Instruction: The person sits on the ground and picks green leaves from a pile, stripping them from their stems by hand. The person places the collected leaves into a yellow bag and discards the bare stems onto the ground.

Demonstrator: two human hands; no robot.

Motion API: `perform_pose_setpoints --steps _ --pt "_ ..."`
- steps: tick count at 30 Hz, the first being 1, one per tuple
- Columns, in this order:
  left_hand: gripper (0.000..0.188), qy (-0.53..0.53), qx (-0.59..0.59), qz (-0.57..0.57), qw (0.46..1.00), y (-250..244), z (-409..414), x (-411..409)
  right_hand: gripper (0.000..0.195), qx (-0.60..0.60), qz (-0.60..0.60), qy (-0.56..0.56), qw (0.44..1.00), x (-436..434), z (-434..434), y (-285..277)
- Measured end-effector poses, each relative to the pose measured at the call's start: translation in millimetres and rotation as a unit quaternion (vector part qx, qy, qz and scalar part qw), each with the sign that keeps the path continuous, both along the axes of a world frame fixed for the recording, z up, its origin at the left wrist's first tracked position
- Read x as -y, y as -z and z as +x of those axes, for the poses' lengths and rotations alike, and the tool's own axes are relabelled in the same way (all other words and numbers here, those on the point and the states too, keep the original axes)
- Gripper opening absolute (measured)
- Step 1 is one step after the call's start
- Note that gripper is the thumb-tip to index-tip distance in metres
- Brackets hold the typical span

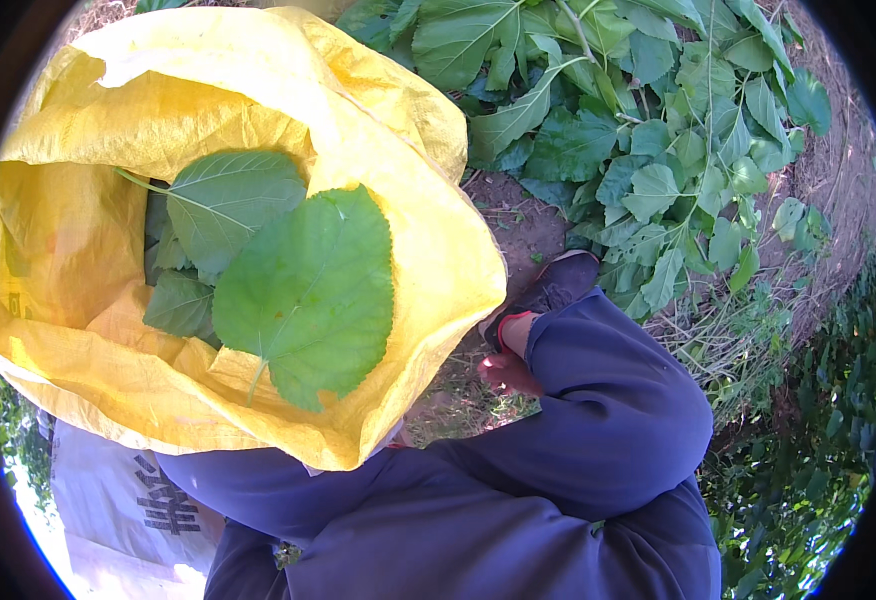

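Neither of my hands can be made out. Before me on the left is a yellow woven plastic sack (438,277), its mouth wide and its rim folded outward. A large green leaf (310,300) lies over the sack's opening, with its stalk towards me. Behind it, a second leaf (235,199) shows its paler, veined side. Deeper in the sack are darker leaves (179,304), partly hidden. Beside my bent leg is a small reddish form (509,373); whether it is part of a hand or a foot, I cannot tell.
Leafy cut branches (633,150) are heaped on the ground at the upper right. My dark shoe (565,281) touches the edge of that heap. A white sack with printed characters (123,495) lies at the lower left. Dry stalks and grass (738,337) cover ground on the right.
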State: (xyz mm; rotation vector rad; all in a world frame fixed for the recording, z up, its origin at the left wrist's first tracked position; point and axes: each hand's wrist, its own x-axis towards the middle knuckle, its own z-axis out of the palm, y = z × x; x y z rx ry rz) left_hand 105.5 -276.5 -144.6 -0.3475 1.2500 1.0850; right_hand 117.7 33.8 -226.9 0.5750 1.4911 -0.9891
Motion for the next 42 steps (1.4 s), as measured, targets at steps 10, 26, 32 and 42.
perform_pose_setpoints --steps 10,26,32,42 --pt "0.046 0.143 0.088 0.199 0.965 25 -8 -39 0.023 0.001 -0.004 -0.004 1.000 -4 0 -1" --pt "0.054 0.201 0.128 0.230 0.944 30 -15 -54 0.022 -0.034 -0.004 0.011 0.999 -14 4 2" --pt "0.051 0.195 0.151 0.241 0.939 46 4 -54 0.022 -0.046 0.009 0.040 0.998 -60 4 12" --pt "0.043 0.196 0.161 0.114 0.961 122 60 41 0.022 -0.140 0.163 0.311 0.926 -215 -5 14"
